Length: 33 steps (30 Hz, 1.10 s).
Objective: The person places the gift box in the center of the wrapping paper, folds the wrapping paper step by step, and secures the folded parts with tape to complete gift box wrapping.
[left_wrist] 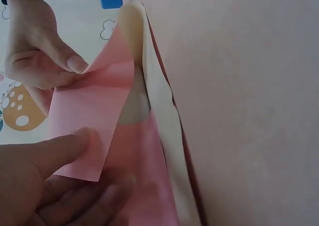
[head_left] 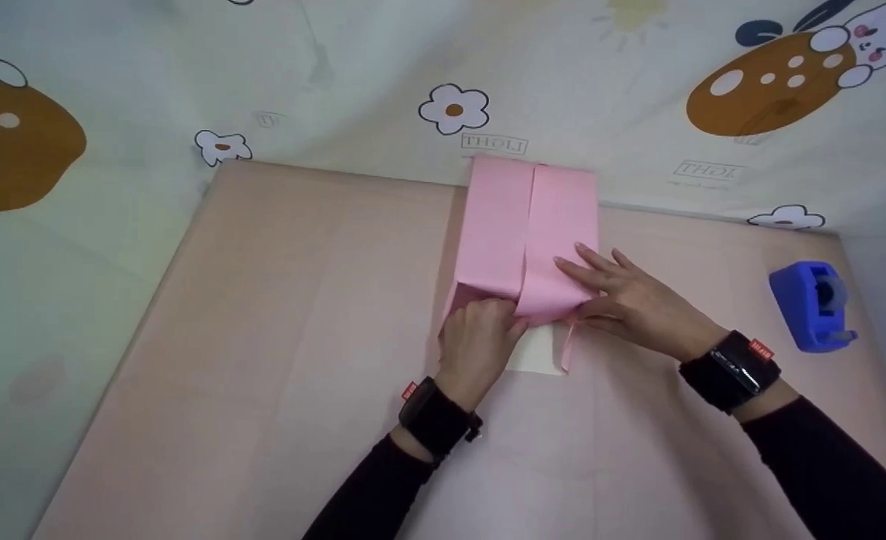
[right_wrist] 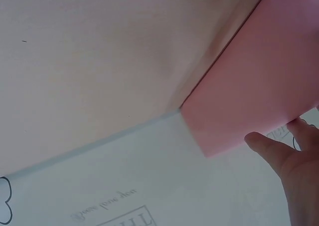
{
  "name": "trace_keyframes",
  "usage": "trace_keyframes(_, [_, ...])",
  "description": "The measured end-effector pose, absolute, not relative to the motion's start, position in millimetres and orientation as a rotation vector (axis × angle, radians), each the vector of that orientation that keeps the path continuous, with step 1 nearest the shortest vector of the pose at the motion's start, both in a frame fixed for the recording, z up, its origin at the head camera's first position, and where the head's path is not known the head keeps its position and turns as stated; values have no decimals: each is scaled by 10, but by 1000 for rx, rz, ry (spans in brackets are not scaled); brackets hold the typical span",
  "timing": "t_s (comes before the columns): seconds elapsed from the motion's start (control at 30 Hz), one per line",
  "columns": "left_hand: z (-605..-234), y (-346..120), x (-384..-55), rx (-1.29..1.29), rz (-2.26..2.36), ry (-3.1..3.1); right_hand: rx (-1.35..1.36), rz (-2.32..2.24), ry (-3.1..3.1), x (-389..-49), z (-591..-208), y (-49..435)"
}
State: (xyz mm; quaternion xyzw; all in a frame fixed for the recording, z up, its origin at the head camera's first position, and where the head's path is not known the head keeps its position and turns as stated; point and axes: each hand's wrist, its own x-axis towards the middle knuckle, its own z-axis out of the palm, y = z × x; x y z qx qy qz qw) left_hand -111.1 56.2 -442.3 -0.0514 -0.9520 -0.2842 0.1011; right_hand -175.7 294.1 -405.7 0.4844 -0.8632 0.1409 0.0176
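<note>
A box-shaped package of pink paper lies at the table's far edge, a lengthwise seam running along its top. Its near end hangs loose, and a cream flap lies out on the table below it. At that end the left hand pinches a pink paper flap between thumb and fingers. The right hand spreads some fingers over the top, while its thumb and a finger pinch the paper at the near right corner. In the right wrist view, its fingertips touch the edge of the pink side. What the package holds is hidden.
A blue tape dispenser stands at the right side of the table. Behind the table's far edge hangs a pale printed sheet with flowers and brown spotted shapes; the package's far end reaches it.
</note>
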Motion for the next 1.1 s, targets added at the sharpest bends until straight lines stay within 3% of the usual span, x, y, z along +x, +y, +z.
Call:
trace_keyframes(0.27, [-4508,545,-1193,-96,-1005,-2969,1474,496,-2741,-1763,-4077,2943])
trace_keyframes(0.67, [-4584,585,-1284,-158,-676,-2881,1534,218,-2455,-1760,-4092,2886])
trace_keyframes(1.1, [-4595,612,-1301,-117,-552,-2882,1352,520,-2540,-1850,-4167,2859])
